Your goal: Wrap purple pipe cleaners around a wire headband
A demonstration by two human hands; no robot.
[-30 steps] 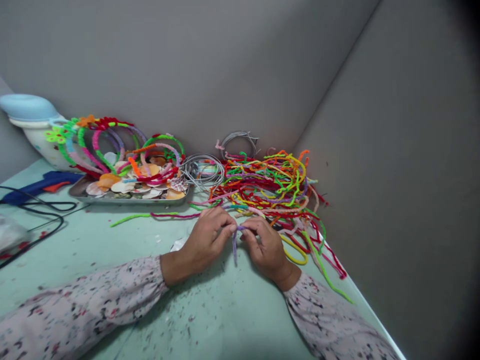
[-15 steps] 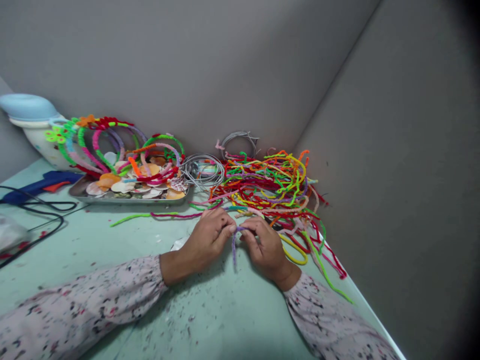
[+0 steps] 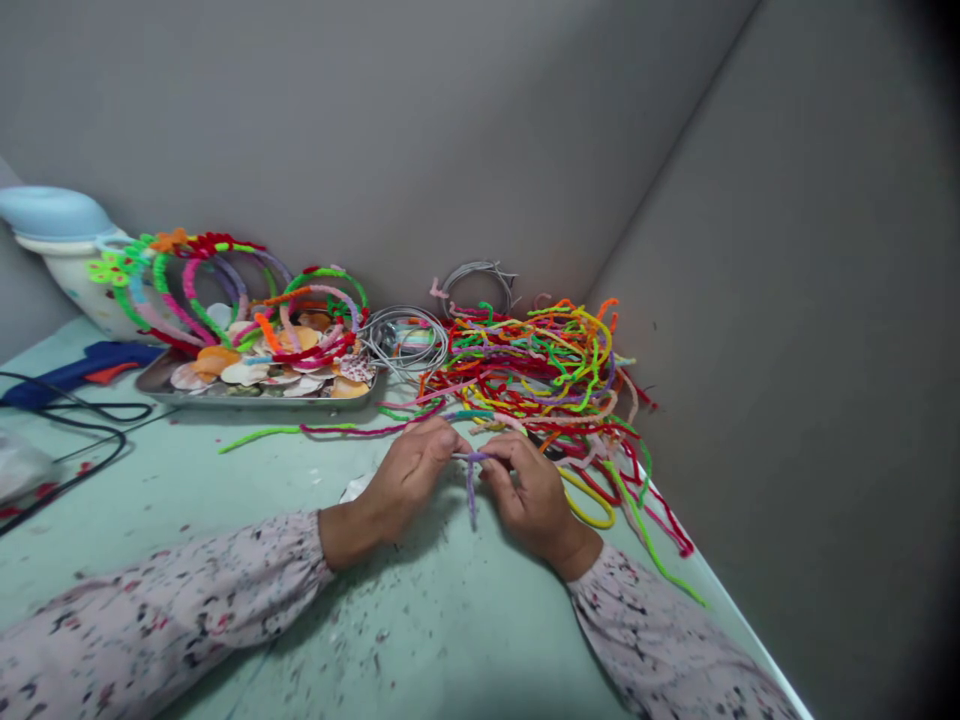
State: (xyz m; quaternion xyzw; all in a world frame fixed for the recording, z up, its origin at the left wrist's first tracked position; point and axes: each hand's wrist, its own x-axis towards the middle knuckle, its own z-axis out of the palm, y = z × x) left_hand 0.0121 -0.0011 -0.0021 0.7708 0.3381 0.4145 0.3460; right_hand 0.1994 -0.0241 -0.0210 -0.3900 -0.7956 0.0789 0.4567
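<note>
Between my two hands runs a thin grey wire (image 3: 459, 456), with a purple pipe cleaner (image 3: 472, 492) wound on it near my right fingertips and its loose end hanging down. My left hand (image 3: 412, 474) pinches the wire on the left. My right hand (image 3: 529, 492) is closed on the wrapped purple part. Behind the hands, a curved length covered in teal and pale pink (image 3: 477, 415) arcs from one hand towards the other.
A metal tray (image 3: 262, 402) of shells and colourful hoops stands at the back left. Coiled wires (image 3: 409, 345) and a pipe cleaner pile (image 3: 540, 360) lie behind my hands. Further left are a blue tool (image 3: 64, 375), black cables (image 3: 112, 430) and a blue-lidded white container (image 3: 82, 270).
My left fingers have shifted slightly left, off the purple pipe cleaner, so grey wire now shows between the hands. The hanging purple end looks a little shorter.
</note>
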